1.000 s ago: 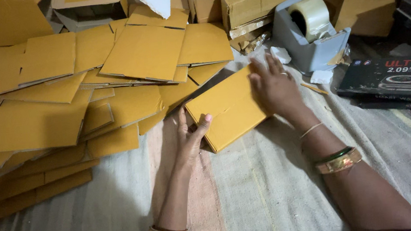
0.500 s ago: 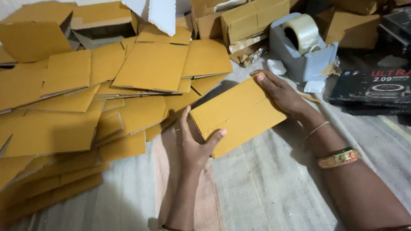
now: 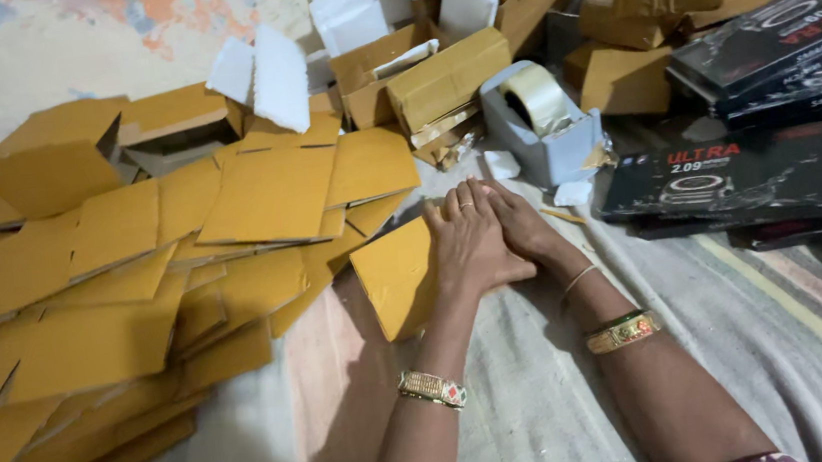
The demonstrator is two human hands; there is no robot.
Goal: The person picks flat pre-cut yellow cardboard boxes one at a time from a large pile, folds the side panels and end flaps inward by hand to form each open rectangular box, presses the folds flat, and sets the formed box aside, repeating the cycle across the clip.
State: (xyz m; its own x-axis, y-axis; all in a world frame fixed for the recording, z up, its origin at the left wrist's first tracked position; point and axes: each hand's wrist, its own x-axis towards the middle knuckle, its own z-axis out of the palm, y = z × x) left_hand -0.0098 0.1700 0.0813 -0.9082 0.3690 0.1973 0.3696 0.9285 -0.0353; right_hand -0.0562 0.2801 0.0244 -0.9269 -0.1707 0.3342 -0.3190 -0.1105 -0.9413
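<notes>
Item: one flat yellow-brown carton blank [image 3: 397,274], lying on the striped cloth [image 3: 567,387] just this side of the tape dispenser [image 3: 544,126]. Left hand [image 3: 467,241] lies palm down on the blank's right part, fingers together and extended; right hand [image 3: 523,222] lies just beside it, touching it, also flat and unclenched; neither hand closes round the blank, both press on it. Handling, as judged: thin card, light, stiff across the panel but ready to bend at its creases; dry and not slippery; corners crush easily. Best taken by two opposite edges, or pinned flat under the palms as here. Left of the dispenser: a loose heap of like blanks [image 3: 115,290], overlapping, too many to count reliably, well over a dozen. Right of the dispenser: black printed boxes [image 3: 728,180], at least four visible. Behind the dispenser: made-up brown cartons [image 3: 446,77], about six, some with white flaps. Dispenser: one, grey, holding one roll.
</notes>
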